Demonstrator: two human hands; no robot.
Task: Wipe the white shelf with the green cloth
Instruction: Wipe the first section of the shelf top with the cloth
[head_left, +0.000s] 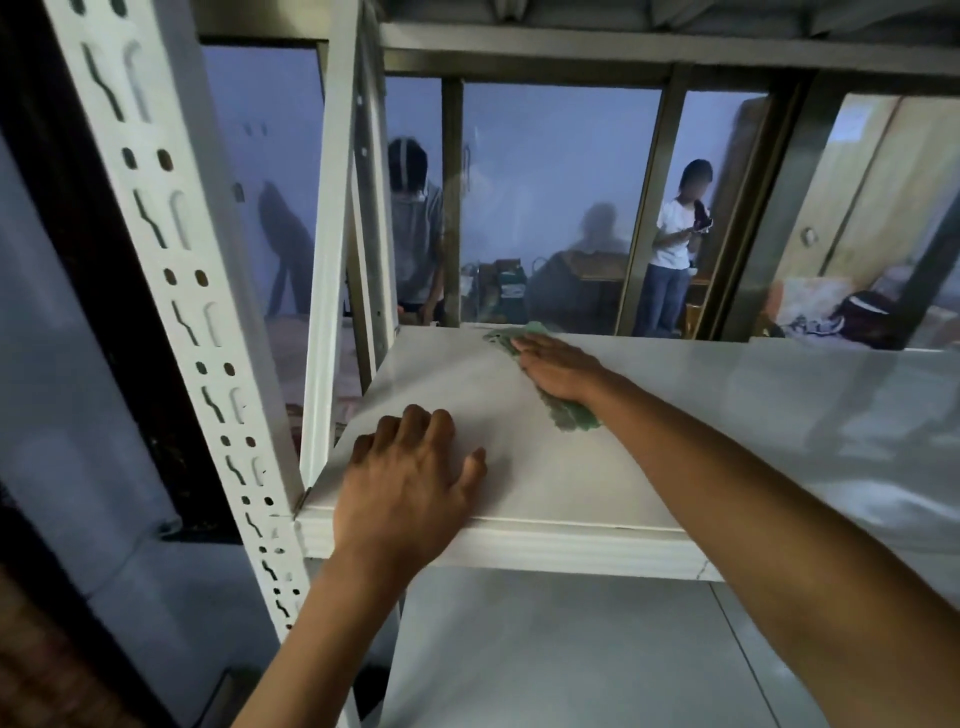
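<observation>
Pressing the cloth (563, 410) flat at shelf's (597, 457) twelve o'clock edge, right hand (558, 366) risks pushing it off; left hand (410, 478) rests flat, empty.

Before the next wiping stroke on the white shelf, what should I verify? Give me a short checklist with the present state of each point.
1. Right hand lies flat on the green cloth: ok.
2. Green cloth lies on the white shelf, near its far edge: ok.
3. Left hand rests on the shelf's front edge, apart from the cloth: ok.
4. Shelf surface toward the front has no objects in the way: ok.
5. Shelf surface already clean: cannot tell.
</observation>
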